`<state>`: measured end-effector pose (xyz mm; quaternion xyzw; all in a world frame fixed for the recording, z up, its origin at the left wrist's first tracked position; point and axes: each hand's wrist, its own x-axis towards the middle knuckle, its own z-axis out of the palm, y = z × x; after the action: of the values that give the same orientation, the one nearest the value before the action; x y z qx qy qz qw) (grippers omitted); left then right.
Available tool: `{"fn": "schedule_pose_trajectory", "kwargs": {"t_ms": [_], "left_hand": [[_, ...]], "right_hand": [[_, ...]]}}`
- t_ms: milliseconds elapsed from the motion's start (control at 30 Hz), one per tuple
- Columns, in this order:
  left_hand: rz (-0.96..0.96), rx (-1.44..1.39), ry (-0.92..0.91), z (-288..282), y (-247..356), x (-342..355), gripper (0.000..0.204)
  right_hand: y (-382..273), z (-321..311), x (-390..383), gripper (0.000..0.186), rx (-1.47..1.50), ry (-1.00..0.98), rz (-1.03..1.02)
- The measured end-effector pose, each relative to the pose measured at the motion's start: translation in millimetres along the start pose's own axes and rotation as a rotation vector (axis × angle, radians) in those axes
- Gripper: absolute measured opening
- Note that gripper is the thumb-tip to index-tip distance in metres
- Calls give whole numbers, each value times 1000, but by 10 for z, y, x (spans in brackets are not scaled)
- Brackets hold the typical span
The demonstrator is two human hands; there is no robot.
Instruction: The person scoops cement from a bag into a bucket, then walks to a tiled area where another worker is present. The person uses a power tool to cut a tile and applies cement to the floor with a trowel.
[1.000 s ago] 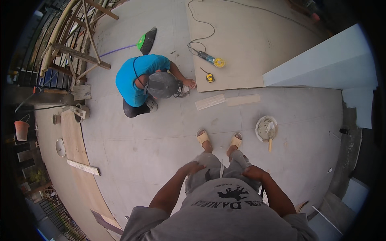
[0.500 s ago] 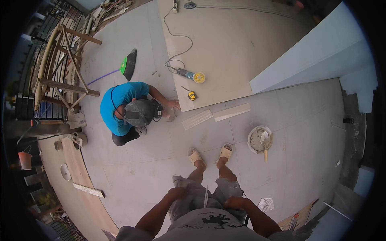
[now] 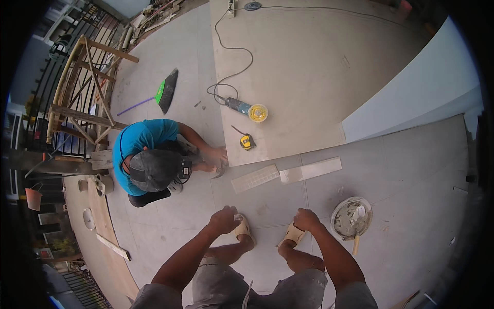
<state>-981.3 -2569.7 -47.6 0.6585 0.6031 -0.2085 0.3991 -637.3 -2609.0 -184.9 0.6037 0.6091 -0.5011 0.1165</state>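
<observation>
My left hand [image 3: 224, 219] hangs over the left sandal [image 3: 244, 229], its fingers curled; whatever it holds, if anything, is hidden. My right hand [image 3: 307, 220] is curled above the right sandal [image 3: 293, 236], its contents also hidden. Two pale tile strips [image 3: 314, 169] lie ahead on the grey tiled floor. Beside my right hand is a round basin [image 3: 347, 219] of grey mix with a wooden-handled tool. A co-worker in a blue shirt [image 3: 144, 133] and cap crouches front left, a hand [image 3: 216, 153] at the corner of the beige board [image 3: 283, 62], working on a pale piece I cannot make out clearly.
An angle grinder [image 3: 242, 107], its cord and a yellow tape measure [image 3: 246, 142] lie on the board. A broom [image 3: 164, 92] is left of it. Wooden trestle [image 3: 82, 113] and railing line the left, with buckets [image 3: 34, 198] and planks. A white wall [image 3: 411, 82] juts in at right.
Both my hands have moved from my trousers forward and down over my feet, and my knees are more bent. The co-worker appears lower in the picture, leaning at the board's corner.
</observation>
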Motion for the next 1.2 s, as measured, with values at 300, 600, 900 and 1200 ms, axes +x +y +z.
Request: {"fn": "schedule_pose_trajectory", "kwargs": {"t_ms": [300, 600, 900, 1200], "left_hand": [[-77, 282, 430, -822, -250, 2698, 60], [98, 576, 891, -1572, -625, 4304, 56], [238, 785, 724, -1901, -688, 5016, 70], [365, 761, 801, -1942, -607, 4762, 51]], "right_hand": [[-27, -984, 2817, 41, -110, 911, -24], [-217, -767, 3596, 56, -116, 1196, 76], [-175, -755, 3620, 55, -125, 1184, 119], [-205, -763, 3609, 55, -121, 1183, 103]]}}
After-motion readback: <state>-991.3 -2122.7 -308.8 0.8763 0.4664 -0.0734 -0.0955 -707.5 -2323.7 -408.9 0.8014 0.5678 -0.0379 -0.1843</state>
